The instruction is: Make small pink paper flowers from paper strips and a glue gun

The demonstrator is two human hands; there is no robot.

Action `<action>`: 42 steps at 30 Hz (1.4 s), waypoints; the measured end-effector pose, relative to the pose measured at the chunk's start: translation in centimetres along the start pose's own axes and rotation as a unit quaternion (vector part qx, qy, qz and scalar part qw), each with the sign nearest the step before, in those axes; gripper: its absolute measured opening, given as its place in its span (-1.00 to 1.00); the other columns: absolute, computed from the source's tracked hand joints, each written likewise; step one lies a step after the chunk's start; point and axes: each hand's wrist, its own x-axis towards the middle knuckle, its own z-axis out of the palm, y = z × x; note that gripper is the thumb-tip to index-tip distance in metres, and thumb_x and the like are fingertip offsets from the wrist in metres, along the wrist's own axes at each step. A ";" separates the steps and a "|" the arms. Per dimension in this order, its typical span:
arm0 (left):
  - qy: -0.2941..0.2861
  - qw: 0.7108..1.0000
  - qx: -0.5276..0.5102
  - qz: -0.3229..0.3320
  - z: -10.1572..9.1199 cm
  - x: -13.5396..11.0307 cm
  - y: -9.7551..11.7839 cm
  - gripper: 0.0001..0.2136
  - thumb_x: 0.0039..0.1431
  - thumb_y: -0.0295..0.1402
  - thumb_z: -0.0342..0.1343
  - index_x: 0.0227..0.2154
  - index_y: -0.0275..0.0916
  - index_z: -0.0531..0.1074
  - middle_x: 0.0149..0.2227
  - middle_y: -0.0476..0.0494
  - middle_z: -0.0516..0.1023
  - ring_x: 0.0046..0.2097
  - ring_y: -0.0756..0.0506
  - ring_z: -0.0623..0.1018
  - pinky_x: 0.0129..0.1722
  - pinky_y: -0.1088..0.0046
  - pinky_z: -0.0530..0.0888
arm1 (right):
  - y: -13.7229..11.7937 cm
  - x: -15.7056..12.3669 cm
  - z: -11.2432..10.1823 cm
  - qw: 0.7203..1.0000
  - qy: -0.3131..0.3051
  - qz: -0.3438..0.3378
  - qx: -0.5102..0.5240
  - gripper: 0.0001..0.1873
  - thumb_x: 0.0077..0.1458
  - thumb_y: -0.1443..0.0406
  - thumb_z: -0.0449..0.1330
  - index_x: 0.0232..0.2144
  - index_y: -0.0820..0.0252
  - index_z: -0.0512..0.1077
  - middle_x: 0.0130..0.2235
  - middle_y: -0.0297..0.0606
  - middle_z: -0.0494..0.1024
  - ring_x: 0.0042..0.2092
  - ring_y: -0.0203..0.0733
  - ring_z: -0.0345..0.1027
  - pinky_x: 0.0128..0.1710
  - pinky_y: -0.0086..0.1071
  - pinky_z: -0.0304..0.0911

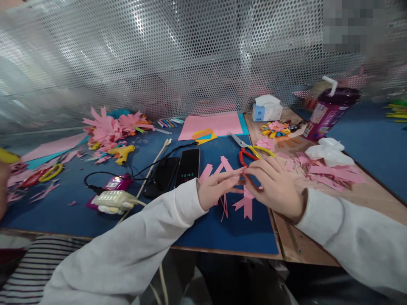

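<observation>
My left hand (221, 185) and my right hand (275, 185) meet at their fingertips above the blue tabletop. The fingers of both are pressed together in a pinch. Whatever lies between the fingertips is too small or hidden to make out. Below and around them are cut pink paper strips (248, 205), some with notched ends and partly covered by the hands. Just beyond my right hand lie scissors (243, 146) with red and yellow handles, blades pointing away to the left. A phone (188, 165) showing 10:30 rests left of my left hand, beside a second dark phone (162, 176).
A power strip (114, 201), cables and a yellow glue gun (121, 153) lie left. Pink paper flowers (111, 127) and pink sheets (211, 126) sit behind. At right are a tissue box (267, 109), a purple cup (329, 114) and paper scraps (330, 171). Perforated metal stands behind.
</observation>
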 end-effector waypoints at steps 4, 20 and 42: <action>-0.006 1.000 0.028 0.009 -0.1 0.0 -0.2 -0.55 0.00 -0.13 0.20 -0.05 -0.20 0.46 0.00 -0.25 0.47 -0.01 -0.22 0.48 -0.11 0.25 0.45 | -0.1 0.0 0.0 1.000 -0.009 0.019 0.018 -0.96 0.03 0.42 0.13 -0.39 0.26 0.38 -0.36 -0.18 0.48 -0.30 -0.13 0.28 -0.32 -0.22 0.21; 0.043 0.998 0.041 0.003 -0.1 0.3 -0.3 -0.63 -0.04 -0.21 0.23 -0.16 -0.28 0.51 -0.15 -0.20 0.56 -0.12 -0.17 0.54 -0.13 0.18 0.49 | 0.0 0.1 0.0 0.999 -0.022 -0.025 0.002 -0.95 0.08 0.41 0.13 -0.38 0.29 0.39 -0.39 -0.18 0.48 -0.30 -0.15 0.27 -0.31 -0.25 0.21; -0.011 0.987 0.155 0.030 -0.3 0.2 -0.2 -0.66 0.11 -0.24 0.09 -0.06 -0.19 0.46 -0.09 -0.20 0.54 -0.04 -0.19 0.51 -0.13 0.17 0.50 | -0.4 0.2 0.2 0.995 -0.043 0.056 0.064 -0.92 0.07 0.42 0.08 -0.43 0.18 0.34 -0.38 -0.23 0.45 -0.30 -0.16 0.25 -0.29 -0.25 0.16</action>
